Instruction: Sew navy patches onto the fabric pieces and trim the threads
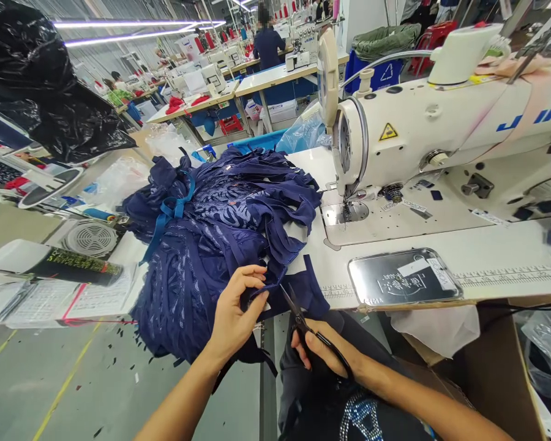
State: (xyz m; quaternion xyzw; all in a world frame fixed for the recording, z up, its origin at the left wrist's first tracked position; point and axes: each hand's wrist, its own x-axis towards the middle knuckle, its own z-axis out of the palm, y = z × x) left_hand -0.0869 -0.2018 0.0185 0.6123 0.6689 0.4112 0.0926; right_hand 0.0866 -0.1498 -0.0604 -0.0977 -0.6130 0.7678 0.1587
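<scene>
Left hand (239,306) pinches blue cloth (276,283), right hand (326,346) grips scissors (297,315)

I have a bit of the dark blue cloth squeezed between my left thumb and fingers. It is at the front edge of the white table (487,248), just above my lap. My right hand is wrapped round the black handles of the scissors. The tips point up at the cloth, close to my left fingers. I cannot tell if the blades touch it.

Next to my left hand is a big heap (197,245) of the same blue. Some of it has a pale, wavy pattern, and part hangs over the table's front edge. A brighter blue ribbon (174,208) is tied on it. Just right of the scissor tips lies a flat blue scrap (312,297).

Farther right is a big white sewing machine (408,128). In front of it lies a shiny flat thing (381,285) with white stickers.

Left of the heap, a dark pack (76,266) lies on some papers (41,306). A big black bag (41,79) is up high on the left. Far back, a person (267,48) in dark clothes is near more tables and machines.
</scene>
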